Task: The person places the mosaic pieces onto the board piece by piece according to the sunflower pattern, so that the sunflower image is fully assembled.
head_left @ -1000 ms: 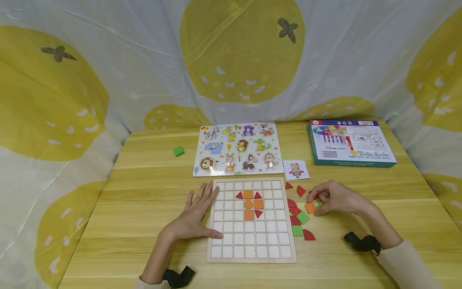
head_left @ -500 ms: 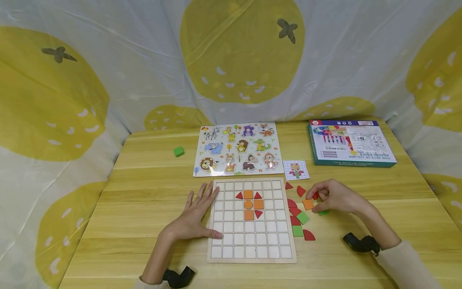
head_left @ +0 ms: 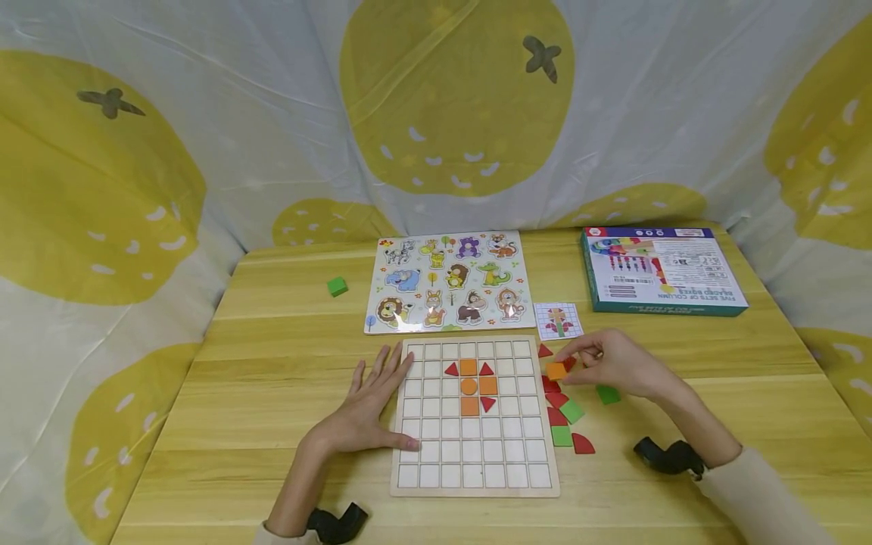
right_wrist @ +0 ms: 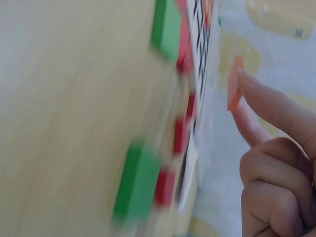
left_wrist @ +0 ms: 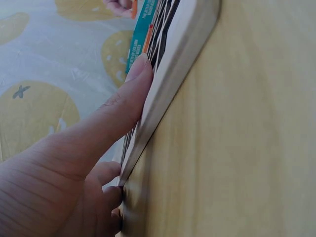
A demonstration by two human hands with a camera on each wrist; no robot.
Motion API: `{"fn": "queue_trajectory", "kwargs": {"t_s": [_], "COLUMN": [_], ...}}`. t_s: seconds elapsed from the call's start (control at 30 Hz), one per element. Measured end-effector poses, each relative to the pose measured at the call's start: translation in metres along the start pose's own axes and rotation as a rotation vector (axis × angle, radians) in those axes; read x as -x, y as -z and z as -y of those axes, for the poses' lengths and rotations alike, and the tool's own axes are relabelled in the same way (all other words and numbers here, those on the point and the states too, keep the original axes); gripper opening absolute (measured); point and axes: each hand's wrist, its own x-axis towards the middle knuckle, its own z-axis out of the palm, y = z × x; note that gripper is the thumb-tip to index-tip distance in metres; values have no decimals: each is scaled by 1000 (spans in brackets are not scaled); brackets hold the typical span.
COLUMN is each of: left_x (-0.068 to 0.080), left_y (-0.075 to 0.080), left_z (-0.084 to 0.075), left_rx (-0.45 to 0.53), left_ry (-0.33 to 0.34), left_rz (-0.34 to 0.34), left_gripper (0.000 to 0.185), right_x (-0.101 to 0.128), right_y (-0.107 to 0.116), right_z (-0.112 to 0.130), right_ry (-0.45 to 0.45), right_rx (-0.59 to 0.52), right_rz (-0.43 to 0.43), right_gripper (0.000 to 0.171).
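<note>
"Since I only get this over the remote feeds, what is being held?"

"By my view, the right hand (head_left: 616,367) pinches one orange tile (head_left: 556,371) between thumb and forefinger, raised over the red pieces (head_left: 583,443) just right of the grid board (head_left: 474,491). I'd guess a two-finger pinch makes it easier to turn."

"And the left hand (head_left: 371,405)?"

"Grasping nothing: fingers spread at the board's left edge, thumb on its face, probably to steady it."

"Counts?"

"On the board I get three orange squares (head_left: 468,367), one orange circle (head_left: 468,386), three red triangles (head_left: 487,369). Beside it, three green squares (head_left: 562,436), and six of those red pieces that I can make out."

"Farther back?"

"One pattern card (head_left: 559,320), likely set near the board for easy checking; one animal puzzle (head_left: 422,294), one box (head_left: 664,271), and one green block (head_left: 337,286) well apart, left."
</note>
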Motion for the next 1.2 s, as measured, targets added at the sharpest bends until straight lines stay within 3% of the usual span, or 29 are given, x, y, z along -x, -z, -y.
{"fn": "queue_trajectory", "kwargs": {"t_s": [0.33,0.57,0.87,1.2], "left_x": [0,-1,0,0], "left_y": [-1,0,1,1], "left_z": [-1,-2,-1,-1], "left_rx": [0,0,-16,-11], "left_ry": [1,11,4,3], "left_rz": [0,11,9,8], "left_gripper": [128,128,128,128], "right_x": [-36,-55,-66,-68], "right_y": [-56,-88,-101,-101], "right_z": [59,82,97,95], "right_ry": [89,94,61,53], "right_rx": [-15,-6,91,48], "right_rz": [7,2,-4,25], "right_gripper": [21,20,20,19]}}
